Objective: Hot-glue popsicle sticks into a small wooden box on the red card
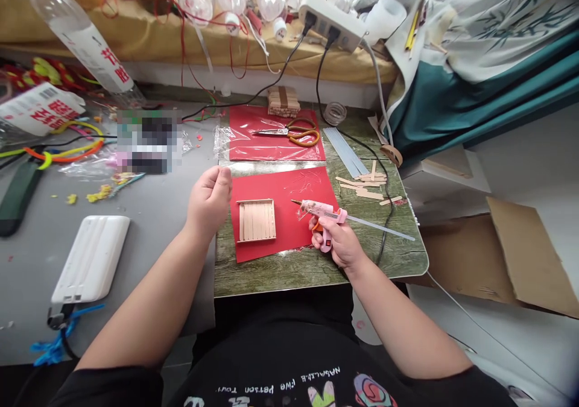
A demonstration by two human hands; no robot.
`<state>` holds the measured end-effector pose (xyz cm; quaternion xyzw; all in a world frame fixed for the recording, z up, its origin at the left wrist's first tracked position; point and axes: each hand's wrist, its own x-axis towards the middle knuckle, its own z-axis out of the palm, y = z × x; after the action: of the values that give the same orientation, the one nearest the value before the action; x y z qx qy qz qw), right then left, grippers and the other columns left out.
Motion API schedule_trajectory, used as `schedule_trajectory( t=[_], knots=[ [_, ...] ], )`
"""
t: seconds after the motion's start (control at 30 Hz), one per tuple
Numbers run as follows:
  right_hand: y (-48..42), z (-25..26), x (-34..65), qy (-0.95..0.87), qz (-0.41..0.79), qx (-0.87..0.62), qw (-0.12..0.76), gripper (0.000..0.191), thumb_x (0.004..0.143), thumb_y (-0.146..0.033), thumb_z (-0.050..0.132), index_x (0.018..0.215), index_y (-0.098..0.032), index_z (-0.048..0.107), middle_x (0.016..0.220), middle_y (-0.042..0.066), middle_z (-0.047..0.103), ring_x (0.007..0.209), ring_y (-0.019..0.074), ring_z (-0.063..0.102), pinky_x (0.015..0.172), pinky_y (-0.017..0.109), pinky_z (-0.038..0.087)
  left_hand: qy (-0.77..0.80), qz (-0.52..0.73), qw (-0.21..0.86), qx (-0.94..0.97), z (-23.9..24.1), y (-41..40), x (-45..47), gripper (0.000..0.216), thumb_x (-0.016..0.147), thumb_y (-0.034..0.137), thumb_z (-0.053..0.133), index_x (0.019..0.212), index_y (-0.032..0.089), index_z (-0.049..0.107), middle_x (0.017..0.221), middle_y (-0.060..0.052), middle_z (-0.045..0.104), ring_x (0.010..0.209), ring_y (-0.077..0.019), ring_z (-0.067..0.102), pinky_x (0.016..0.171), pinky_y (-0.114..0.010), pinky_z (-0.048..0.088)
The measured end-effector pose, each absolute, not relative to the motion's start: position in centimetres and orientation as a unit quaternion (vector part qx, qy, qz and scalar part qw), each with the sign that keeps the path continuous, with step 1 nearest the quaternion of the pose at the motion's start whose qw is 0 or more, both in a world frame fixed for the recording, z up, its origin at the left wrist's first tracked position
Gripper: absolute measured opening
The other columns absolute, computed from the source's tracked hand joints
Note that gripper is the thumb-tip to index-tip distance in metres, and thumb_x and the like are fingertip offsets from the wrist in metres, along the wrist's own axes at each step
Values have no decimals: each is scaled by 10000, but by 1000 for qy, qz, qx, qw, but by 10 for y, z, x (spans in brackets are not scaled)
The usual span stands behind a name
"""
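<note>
My right hand [337,238] grips a pink hot glue gun [319,209] by its handle, a finger at the orange trigger. The nozzle points left, and a long glue stick [382,227] juts from the back. Left of the nozzle, a small square panel of wooden craft sticks [257,220] with raised edge sticks lies on red paper [298,184]. My left hand [211,196] is closed, held near the paper's left edge; whether anything sits in its fingers is hidden. Thin glue strings trail over the paper.
Gold-handled scissors [303,132] rest on a plastic-wrapped red pack [244,135], beside bundled craft sticks [284,100]. Glue sticks [346,152] and loose craft sticks [368,184] lie at right. A black cord [385,232] runs down the table's right side. A white power bank [90,259] lies left.
</note>
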<state>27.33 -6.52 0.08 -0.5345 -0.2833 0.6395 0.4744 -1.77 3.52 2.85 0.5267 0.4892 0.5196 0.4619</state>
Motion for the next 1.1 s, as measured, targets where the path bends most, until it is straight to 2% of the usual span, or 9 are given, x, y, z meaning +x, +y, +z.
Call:
schedule_trajectory(
  t=[0.17, 0.37, 0.5, 0.63, 0.8, 0.97, 1.1],
  knots=[
    [-66, -2, 276, -272, 641, -529, 486, 338, 826, -508, 796, 962, -218, 691, 881, 3, 663, 527, 92, 495, 485, 283, 464, 486, 553, 474, 483, 46, 33, -24, 509, 940, 640, 690, 725, 239, 462, 658, 37, 381, 510, -100, 325, 470, -288, 271],
    [-68, -4, 278, -277, 651, -511, 487, 310, 847, -488, 807, 909, -202, 702, 880, 9, 675, 523, 92, 514, 486, 283, 471, 477, 576, 529, 401, 39, 35, -28, 478, 890, 593, 770, 746, 229, 495, 664, 60, 384, 477, -64, 327, 428, -244, 269],
    [-65, 4, 286, -278, 667, -518, 458, 307, 847, -474, 812, 942, -197, 723, 874, 21, 701, 565, 111, 562, 513, 284, 526, 503, 572, 541, 356, 33, 31, -35, 420, 802, 543, 863, 799, 208, 609, 712, 35, 557, 546, -62, 479, 482, -202, 383],
    [-58, 13, 302, -298, 659, -563, 400, 365, 795, -431, 892, 996, -168, 738, 821, 29, 714, 588, 124, 613, 540, 275, 563, 535, 536, 527, 386, 31, 20, -48, 332, 761, 456, 892, 835, 177, 729, 813, -41, 736, 605, -85, 580, 542, -213, 460],
    [-57, 18, 318, -326, 659, -573, 361, 405, 744, -388, 947, 976, -128, 741, 863, 80, 753, 728, 170, 708, 647, 286, 596, 579, 508, 504, 390, 24, 10, -67, 320, 750, 413, 900, 951, 182, 809, 961, -101, 816, 677, -129, 677, 580, -234, 512],
    [-66, 21, 319, -360, 633, -586, 355, 498, 748, -385, 938, 1114, -142, 703, 944, 94, 769, 760, 178, 715, 608, 268, 553, 544, 518, 504, 426, 16, 6, -70, 326, 831, 431, 845, 1053, 193, 827, 1019, -111, 822, 753, -145, 705, 634, -244, 529],
    [-73, 21, 322, -397, 590, -603, 360, 530, 815, -348, 873, 1265, -189, 642, 1091, 89, 737, 817, 174, 685, 568, 251, 527, 536, 520, 483, 458, 15, 1, -66, 214, 855, 379, 836, 975, 202, 825, 966, -93, 823, 732, -150, 704, 619, -255, 510]
  ],
)
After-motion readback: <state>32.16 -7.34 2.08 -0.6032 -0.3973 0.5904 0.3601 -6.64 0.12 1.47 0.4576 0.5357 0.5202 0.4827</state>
